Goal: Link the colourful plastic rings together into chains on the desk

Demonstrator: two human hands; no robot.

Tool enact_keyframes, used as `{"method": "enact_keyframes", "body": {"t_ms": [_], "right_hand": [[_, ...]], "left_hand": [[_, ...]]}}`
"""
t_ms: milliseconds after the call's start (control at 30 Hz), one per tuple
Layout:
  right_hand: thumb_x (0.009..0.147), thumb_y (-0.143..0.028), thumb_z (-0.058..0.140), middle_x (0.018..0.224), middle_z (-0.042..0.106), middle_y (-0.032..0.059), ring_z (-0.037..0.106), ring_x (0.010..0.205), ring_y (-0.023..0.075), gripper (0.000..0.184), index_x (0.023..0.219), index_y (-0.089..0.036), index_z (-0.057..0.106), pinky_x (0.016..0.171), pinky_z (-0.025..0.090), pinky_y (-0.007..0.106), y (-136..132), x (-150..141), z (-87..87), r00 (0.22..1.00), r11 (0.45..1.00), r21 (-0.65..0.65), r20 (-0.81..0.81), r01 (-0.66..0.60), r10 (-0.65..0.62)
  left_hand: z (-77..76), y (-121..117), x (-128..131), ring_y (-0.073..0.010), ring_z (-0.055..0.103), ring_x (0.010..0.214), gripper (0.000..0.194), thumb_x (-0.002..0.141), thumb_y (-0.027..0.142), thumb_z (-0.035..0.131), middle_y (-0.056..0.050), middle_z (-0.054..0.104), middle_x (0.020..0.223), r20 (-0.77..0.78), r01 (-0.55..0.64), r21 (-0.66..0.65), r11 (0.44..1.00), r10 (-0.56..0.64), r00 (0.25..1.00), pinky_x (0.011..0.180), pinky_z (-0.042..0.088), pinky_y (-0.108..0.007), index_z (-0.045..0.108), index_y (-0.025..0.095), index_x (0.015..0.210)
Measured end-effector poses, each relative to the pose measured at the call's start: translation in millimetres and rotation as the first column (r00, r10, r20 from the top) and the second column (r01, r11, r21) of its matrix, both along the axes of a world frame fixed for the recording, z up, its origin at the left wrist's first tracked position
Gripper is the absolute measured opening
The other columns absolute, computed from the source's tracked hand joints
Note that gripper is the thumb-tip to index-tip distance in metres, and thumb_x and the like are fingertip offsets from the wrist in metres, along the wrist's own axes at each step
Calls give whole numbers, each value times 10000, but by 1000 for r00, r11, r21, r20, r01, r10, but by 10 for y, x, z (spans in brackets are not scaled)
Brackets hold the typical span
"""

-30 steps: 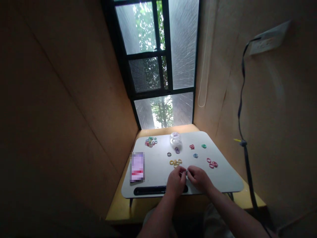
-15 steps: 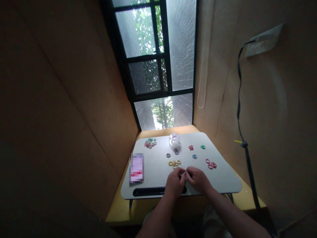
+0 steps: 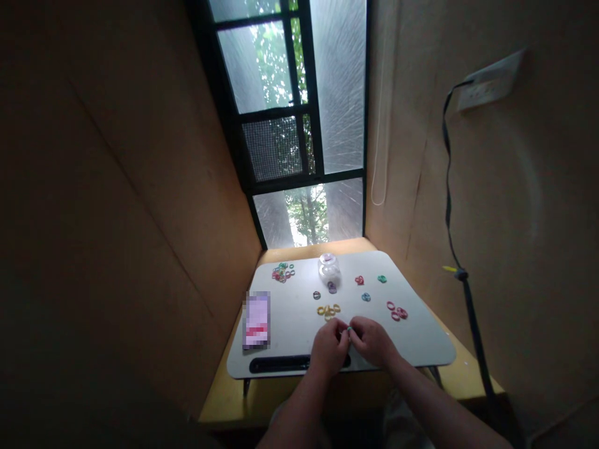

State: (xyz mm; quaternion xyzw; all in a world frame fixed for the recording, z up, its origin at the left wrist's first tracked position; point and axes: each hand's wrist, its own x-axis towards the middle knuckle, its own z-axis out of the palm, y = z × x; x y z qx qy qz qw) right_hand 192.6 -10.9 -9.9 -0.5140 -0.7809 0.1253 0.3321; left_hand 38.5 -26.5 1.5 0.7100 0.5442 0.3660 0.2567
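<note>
My left hand and my right hand meet over the near part of the white folding table. Their fingertips pinch together on a small green hair tie, mostly covered by the fingers. Just beyond my left hand lie several yellow hair ties. Farther back are a dark hair tie, a purple one and a blue cluster. Pink hair ties lie to the right of my right hand.
A clear jar stands at the back, with red and green clusters to its right. A mixed pile sits at the back left above a blurred purple packet. A black slot runs along the front edge.
The view has shifted slightly. My hands stay together in nearly the same place, with small finger movements; a bit of green now shows between the fingertips.
</note>
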Motion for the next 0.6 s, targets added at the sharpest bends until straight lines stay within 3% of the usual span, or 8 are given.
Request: {"method": "enact_keyframes", "body": {"t_ms": [600], "right_hand": [[827, -258, 483, 651, 555, -10, 489, 618, 140, 169, 667, -207, 503, 594, 315, 249, -12, 14, -14, 1000, 1000, -9, -16, -1, 1]], "left_hand": [[12, -13, 6, -133, 532, 665, 80, 846, 217, 532, 19, 590, 700, 24, -8, -11, 1000, 9, 1000, 627, 358, -243, 586, 190, 794]]}}
